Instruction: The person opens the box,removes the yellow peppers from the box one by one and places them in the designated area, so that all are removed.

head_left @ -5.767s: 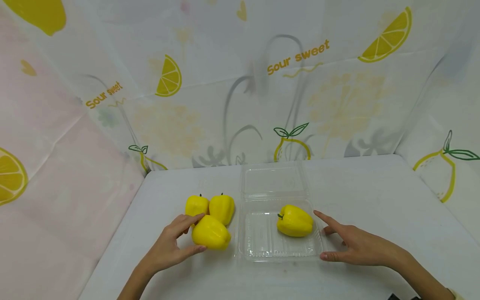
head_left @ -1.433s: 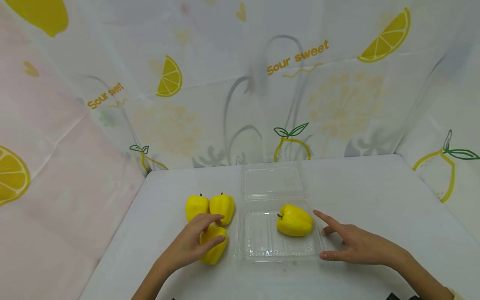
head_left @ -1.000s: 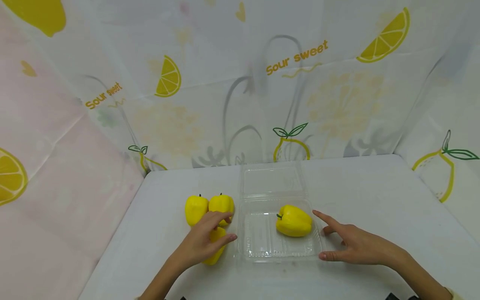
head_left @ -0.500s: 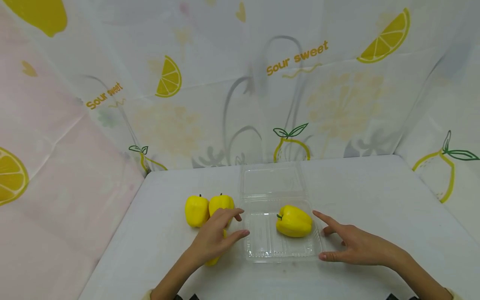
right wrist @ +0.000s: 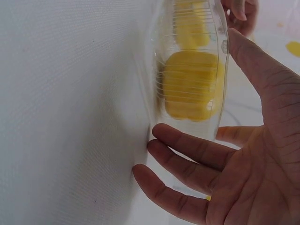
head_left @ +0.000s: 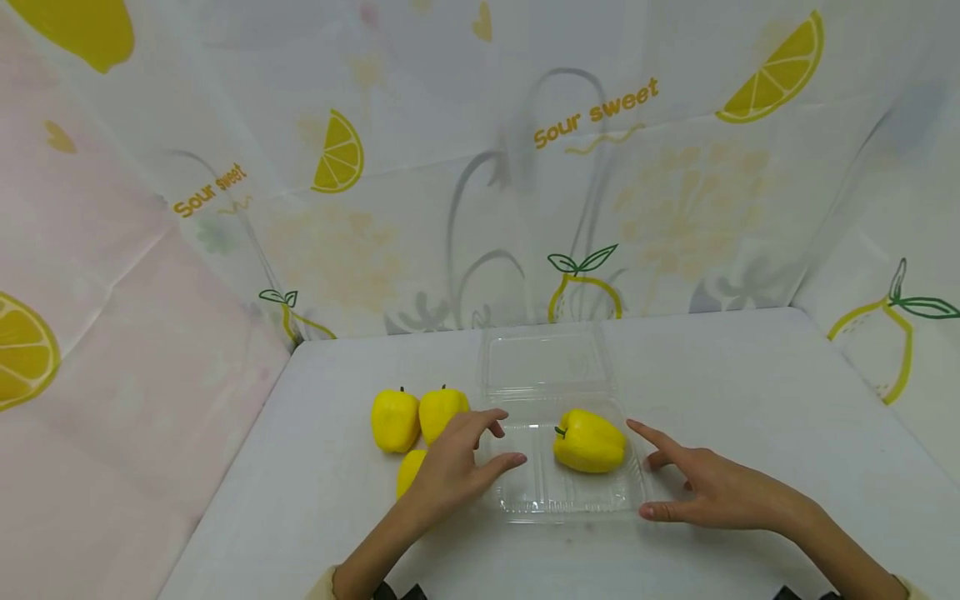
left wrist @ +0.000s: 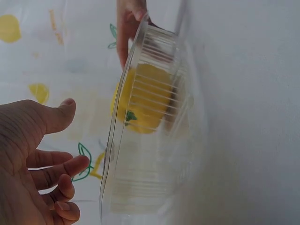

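A yellow bell pepper [head_left: 589,442] lies on its side in the right half of a clear plastic clamshell box [head_left: 525,505], its green stem pointing left. Over the box's left edge hovers my left hand [head_left: 457,467], holding nothing, thumb and fingers spread apart. That hand and forearm partly cover a second yellow bell pepper [head_left: 410,472] on the table. My right hand [head_left: 712,492] is at the box's right side, fingertips at or very close to the rim; the right wrist view shows its fingers [right wrist: 187,164] loosely extended around the clear wall.
Two more yellow bell peppers, one left [head_left: 394,422] and one right [head_left: 442,412], stand side by side behind the left hand, stems up. The box's lid [head_left: 547,362] lies folded back flat toward the printed curtain [head_left: 450,208]. White cloth [head_left: 750,375] covers the table.
Earlier my left hand had its fingers around the front pepper; that pepper now rests on the table. The hand has moved right, over the box's edge. My right hand has stayed put.
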Motion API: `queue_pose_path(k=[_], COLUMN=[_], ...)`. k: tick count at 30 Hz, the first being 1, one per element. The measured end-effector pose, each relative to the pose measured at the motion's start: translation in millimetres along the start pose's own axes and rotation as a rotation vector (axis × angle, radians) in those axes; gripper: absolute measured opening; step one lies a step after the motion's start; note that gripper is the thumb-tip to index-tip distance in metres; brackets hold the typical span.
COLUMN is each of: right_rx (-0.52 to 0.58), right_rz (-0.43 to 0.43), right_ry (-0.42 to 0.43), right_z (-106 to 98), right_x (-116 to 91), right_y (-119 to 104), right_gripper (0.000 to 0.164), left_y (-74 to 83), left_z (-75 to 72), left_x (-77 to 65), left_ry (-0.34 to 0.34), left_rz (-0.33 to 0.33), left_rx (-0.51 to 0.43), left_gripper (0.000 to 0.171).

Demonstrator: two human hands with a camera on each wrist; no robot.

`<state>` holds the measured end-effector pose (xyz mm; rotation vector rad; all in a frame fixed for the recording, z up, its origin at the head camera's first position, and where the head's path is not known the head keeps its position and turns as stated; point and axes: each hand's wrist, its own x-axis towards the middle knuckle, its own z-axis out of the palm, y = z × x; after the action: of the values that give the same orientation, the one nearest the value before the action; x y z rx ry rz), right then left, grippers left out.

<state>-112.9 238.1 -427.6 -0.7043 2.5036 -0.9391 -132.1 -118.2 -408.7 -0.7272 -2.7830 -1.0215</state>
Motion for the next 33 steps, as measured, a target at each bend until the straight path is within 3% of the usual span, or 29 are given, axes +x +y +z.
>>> queue_pose_path(k=[13,26,33], right_rx=[0.006,0.003,0.000], right_rz=[0.014,-0.009,-0.024], right_ry=[-0.004,0.006,0.010], right_z=[0.1,0.5,0.1], right_x=[1.4,-1.3,-1.8], right_y=[-0.5,0.0,0.9], right_gripper=[0.099,0.097,0.096], left_y=[16.2,33.0,40.7], left_z=[14.3,29.9,40.8], left_x=[10.3,15.1,19.0], left_ry=[-0.008,-0.049,-0.026], left_rz=[-0.029,-0.097,-0.096], left_rx=[0.011,-0.080,-0.098], left_gripper=[0.054,0.049,0.049])
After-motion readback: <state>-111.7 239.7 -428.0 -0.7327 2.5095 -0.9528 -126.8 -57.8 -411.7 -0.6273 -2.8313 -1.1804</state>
